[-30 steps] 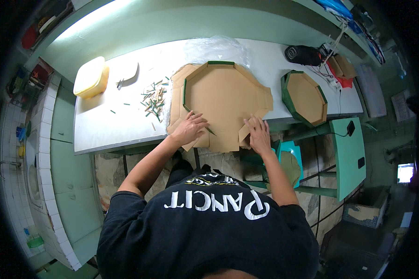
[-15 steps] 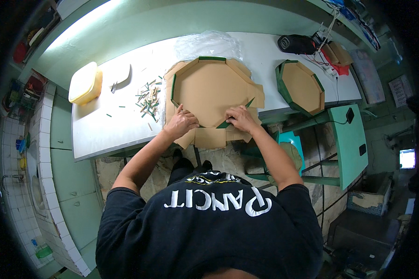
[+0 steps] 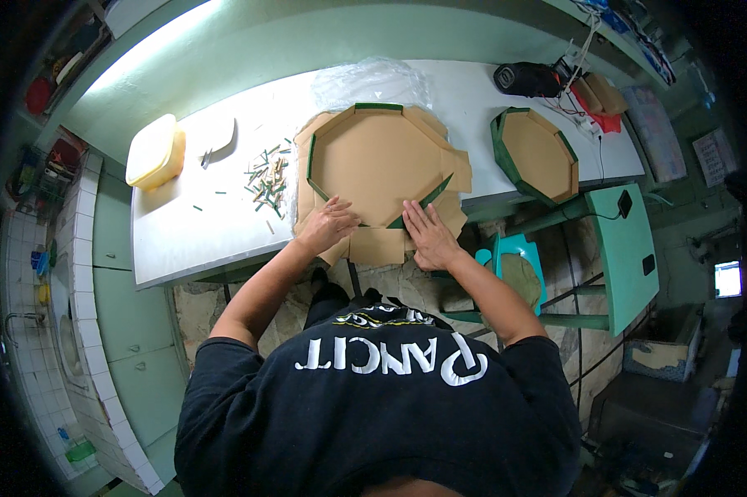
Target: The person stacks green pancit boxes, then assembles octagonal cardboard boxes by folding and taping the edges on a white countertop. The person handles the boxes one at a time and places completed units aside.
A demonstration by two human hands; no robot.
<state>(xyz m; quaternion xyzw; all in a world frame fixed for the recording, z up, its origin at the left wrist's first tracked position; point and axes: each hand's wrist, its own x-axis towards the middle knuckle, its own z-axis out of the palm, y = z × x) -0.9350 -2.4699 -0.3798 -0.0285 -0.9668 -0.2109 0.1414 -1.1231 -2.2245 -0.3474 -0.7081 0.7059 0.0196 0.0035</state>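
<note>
A large eight-sided cardboard tray [image 3: 377, 161], brown inside with green showing along some folded rims, lies at the table's front edge. Several of its brown flaps [image 3: 377, 246] spread outward, one hanging over the edge. My left hand [image 3: 330, 224] rests on the near-left side of the tray, fingers extended along the fold and partly hidden. On the near-right side my right hand [image 3: 430, 238] lies flat with fingers stretched, pressing beside a green strip of folded wall [image 3: 436, 191]. Neither hand appears to grip anything.
Small green and brown pieces [image 3: 267, 179] are heaped left of the tray. Further left are a yellow tub [image 3: 155, 152] and a white lid [image 3: 217, 136]. Clear plastic [image 3: 372, 81] lies behind. A smaller octagonal tray [image 3: 539, 155] and a black speaker [image 3: 527, 79] stand right; a turquoise stool [image 3: 520, 248] is below.
My right hand has gone from bent fingers at the green strip to lying flat, slightly nearer me. My left hand's fingers have straightened and moved slightly right. The tray stays about where it was.
</note>
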